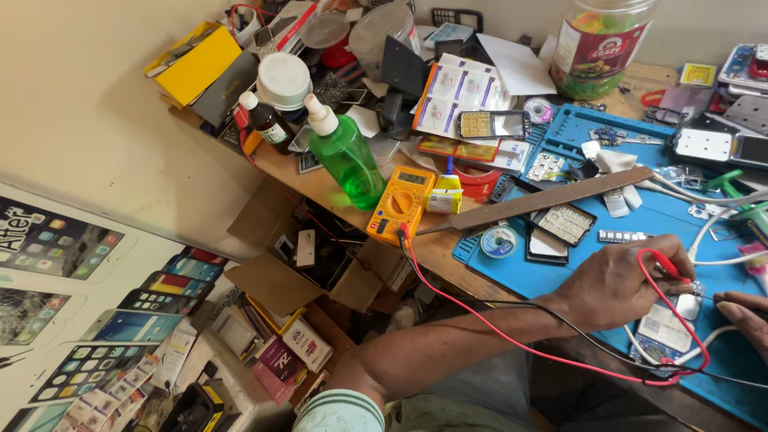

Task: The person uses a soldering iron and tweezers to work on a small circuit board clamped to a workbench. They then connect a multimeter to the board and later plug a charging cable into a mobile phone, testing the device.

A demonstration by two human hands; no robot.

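The left hand (620, 284) is pinching a slim red plastic multimeter probe (666, 264), its fingers grasping it over a small white circuit board (666, 326) lying on the blue rubber mat (560, 276). The right hand (744, 316) is showing only partly at the frame edge, so I cannot tell its grip. Farther back on the desk (436, 248), the yellow boxy plastic multimeter (400, 204) is lying beside a green translucent plastic bottle (346, 156).

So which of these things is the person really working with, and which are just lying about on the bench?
In use:
left hand holding the red probe
right hand with the black probe, mostly out of frame
yellow multimeter joined by the red lead
small device under the probes
blue work mat

Lying about:
green bottle
long metal file
dark brown bottle
plastic jar
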